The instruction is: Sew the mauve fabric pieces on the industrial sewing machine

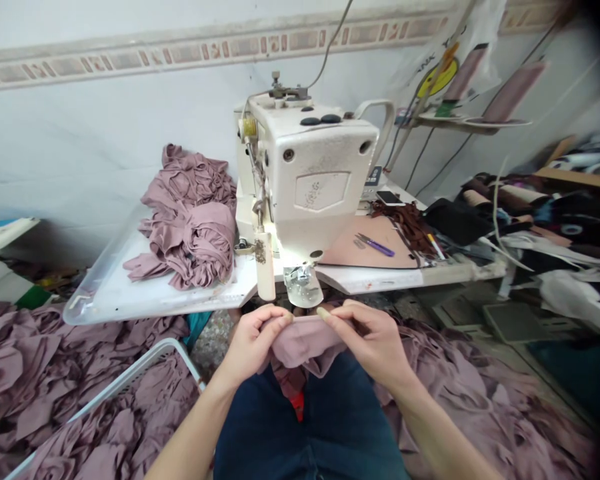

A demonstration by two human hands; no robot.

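Note:
Both hands hold one small mauve fabric piece [306,341] over my lap, just below the presser foot [303,280] of a white sewing machine [307,177]. My left hand [254,343] pinches the piece's left upper edge with thumb and fingers closed. My right hand [373,340] pinches the right upper edge the same way. The cloth hangs down between them onto my blue trousers.
A heap of sewn mauve pieces [193,217] lies on the clear extension tray [105,297] left of the machine. More mauve fabric fills a white wire basket [130,377] and the floor on both sides. Purple scissors [376,245], a phone [390,198] and clutter sit on the right.

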